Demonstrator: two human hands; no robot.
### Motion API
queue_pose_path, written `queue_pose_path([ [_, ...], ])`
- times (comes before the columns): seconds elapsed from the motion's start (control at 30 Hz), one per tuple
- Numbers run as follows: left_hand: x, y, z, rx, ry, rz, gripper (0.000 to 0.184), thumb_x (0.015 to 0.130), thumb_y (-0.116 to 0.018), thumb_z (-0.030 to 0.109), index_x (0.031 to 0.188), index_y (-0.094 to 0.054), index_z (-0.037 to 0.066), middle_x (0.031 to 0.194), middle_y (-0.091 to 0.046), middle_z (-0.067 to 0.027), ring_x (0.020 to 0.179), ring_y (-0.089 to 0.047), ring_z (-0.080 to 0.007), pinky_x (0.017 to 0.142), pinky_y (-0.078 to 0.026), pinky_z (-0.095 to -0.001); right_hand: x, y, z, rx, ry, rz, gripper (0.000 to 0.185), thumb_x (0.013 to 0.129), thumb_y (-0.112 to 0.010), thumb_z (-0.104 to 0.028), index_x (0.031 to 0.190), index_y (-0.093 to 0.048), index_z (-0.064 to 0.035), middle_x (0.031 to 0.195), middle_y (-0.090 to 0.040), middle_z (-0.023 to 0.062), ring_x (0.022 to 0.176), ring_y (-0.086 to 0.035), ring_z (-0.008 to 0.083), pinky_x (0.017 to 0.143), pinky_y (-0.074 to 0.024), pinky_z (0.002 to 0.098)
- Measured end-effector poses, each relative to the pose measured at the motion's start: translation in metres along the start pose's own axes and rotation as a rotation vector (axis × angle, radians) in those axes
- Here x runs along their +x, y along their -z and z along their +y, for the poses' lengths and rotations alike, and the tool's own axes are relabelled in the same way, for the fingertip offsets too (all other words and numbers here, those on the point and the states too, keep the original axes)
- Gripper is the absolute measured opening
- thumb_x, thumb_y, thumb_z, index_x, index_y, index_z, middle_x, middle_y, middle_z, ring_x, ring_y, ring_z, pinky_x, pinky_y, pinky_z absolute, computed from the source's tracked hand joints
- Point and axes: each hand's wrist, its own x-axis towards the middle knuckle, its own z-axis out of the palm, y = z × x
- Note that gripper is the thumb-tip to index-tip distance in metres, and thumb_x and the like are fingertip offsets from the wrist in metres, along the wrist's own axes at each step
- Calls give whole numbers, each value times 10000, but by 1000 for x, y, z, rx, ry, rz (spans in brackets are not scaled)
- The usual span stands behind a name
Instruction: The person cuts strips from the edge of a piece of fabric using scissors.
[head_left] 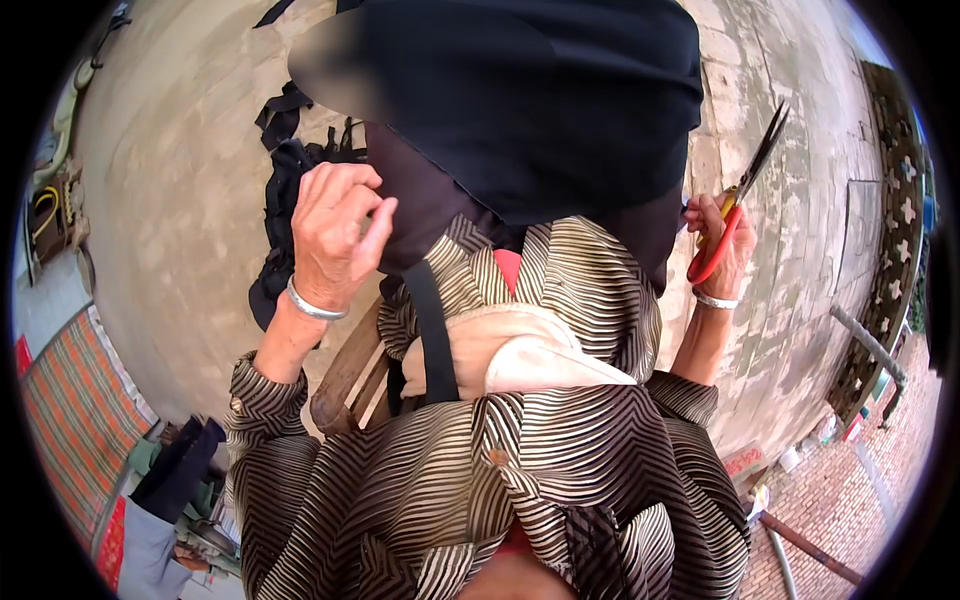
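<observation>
My right hand (730, 250) is closed around a pair of scissors (706, 262) with red-and-yellow handles; their long dark blades point up and away. A small bluish bit shows by its fingertips, too small to name. My left hand (335, 225) is raised at the left, fingers loosely bent and thumb apart, with nothing visible in it. Black cloth (600, 110) lies over my lap and knees, its cut edge slanting between the hands. Behind the left hand are black cloth strips (280, 215), partly hidden by it.
A wooden chair part (345, 385) shows beside me at the left. Farther left lies a striped mat (85, 400) near dark clothes (180, 465). Concrete floor (180, 220) spreads around me. At the right are a patterned block wall (895, 200) and a metal pipe (865, 340).
</observation>
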Motion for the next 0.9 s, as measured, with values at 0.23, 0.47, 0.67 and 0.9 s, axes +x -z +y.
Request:
queue_pose_path([
  [0.23,23,-46,39,206,-312,-182,523,675,-689,59,1185,-583,14,1312,-509,-160,1255,-454,-315,1101,-290,-527,-2,8,25,234,-180,37,113,872,-629,-91,891,-566,0,844,-655,124,712,-632,153,619,-491,232],
  [0.47,46,-88,46,394,-375,-290,488,806,-565,64,1288,-499,33,1362,-464,-158,1294,-423,-306,1123,-251,-554,31,-2,69,396,-320,4,133,821,-668,-141,856,-587,-41,787,-610,39,652,-569,121,609,-464,238],
  [0.67,49,-89,44,476,-378,-232,401,797,-588,79,1191,-525,40,1292,-492,-173,1183,-486,-311,1041,-351,-521,73,-35,55,726,-356,-36,133,809,-701,-118,847,-590,-55,721,-568,10,628,-550,114,560,-443,246],
  [0.9,64,-84,33,464,-483,-152,224,777,-589,123,965,-588,2,1076,-571,-157,956,-561,-286,903,-438,-449,91,-33,34,796,-254,-118,198,785,-736,-78,734,-548,-114,669,-554,-9,542,-534,122,516,-452,252],
])
